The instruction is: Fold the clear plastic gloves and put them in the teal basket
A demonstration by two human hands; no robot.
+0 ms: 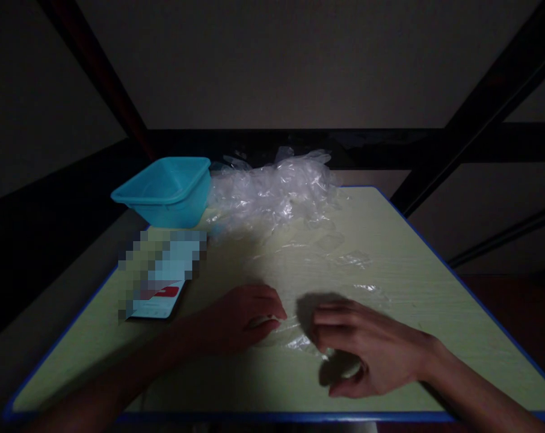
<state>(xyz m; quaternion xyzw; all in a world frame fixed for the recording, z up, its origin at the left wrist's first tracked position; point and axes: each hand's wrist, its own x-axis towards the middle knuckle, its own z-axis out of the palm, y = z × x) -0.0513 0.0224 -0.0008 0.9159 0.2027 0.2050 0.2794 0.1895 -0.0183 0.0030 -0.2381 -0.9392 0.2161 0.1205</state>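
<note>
A thin clear plastic glove (299, 343) lies flat on the table between my hands, its outline hard to make out. My left hand (243, 319) pinches its left side between thumb and forefinger. Just right of it is my right hand (367, 346), fingers curled and thumb held apart, with nothing clearly in the grasp. Beyond both hands, more clear plastic, apparently another glove (354, 260), is spread on the tabletop. A crumpled heap of clear disposable gloves (277, 186) fills the far middle of the table.
The pale table (417, 270) has a blue edge. At its far left stands a blue plastic basin (177, 207), touching the heap. A phone (157, 307) with a lit, partly blurred screen lies left of my left hand. Dark beams and a wall (295, 66) rise behind.
</note>
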